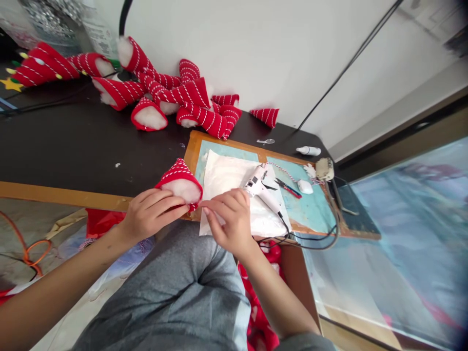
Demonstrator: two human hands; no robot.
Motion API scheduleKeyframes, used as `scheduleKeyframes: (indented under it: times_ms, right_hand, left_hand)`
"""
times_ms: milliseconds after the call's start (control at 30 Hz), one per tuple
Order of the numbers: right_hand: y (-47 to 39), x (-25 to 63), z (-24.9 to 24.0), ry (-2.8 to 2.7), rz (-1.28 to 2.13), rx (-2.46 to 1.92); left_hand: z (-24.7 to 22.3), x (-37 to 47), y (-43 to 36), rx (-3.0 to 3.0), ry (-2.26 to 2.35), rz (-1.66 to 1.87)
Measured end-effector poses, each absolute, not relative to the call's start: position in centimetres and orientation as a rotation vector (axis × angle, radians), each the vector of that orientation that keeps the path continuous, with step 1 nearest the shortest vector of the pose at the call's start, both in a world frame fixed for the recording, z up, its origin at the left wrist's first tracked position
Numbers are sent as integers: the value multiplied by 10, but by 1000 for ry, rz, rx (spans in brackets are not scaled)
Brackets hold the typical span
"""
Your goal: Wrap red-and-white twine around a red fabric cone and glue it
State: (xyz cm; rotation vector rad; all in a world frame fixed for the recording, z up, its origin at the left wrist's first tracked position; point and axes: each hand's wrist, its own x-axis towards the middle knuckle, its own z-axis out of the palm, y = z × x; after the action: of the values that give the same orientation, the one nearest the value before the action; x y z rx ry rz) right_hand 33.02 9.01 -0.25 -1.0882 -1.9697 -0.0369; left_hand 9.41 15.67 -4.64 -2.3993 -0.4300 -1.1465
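My left hand is closed around a red fabric cone with white stitched stripes, holding it at the table's front edge. White stuffing fills the cone's wide end, which faces me. At the rim of that end are the fingertips of my right hand, thumb and forefinger close together in a pinch. Whatever lies between them is too small to make out. Just beyond my right hand, a white hot glue gun rests on a white sheet.
Several stuffed red striped cones are piled along the wall. On the light-blue board lie red-handled pliers and cords. A white bottle and a clear plastic spoon lie behind it. Below, a box holds red fabric.
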Motion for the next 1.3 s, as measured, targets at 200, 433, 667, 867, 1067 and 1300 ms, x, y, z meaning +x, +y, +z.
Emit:
scheduleKeyframes:
  times_ms: [200,433,667,867,1067,1300]
  right_hand:
    - [81,324,-15,-2023,-55,-1132]
    - [86,321,-16,-2033,-45,-1162]
    - [82,316,-16,-1979,-86,-1109]
    - [68,354,35,-1232,-119,-824]
    - [55,380,53,-1218,182,-860]
    - [66,327,11,-1257,621,-896]
  left_hand:
    - [-54,92,157,-2428,-510,-1170]
    - [-64,88,158,-2673,-810,-1191]
    - [-57,91,157,-2491,-581,-1252]
    - [-36,93,156,-2376,-635,-1407]
    - [9,88,164,-2256,-970,-1654]
    - [55,91,151,-2181,-1542,-2188]
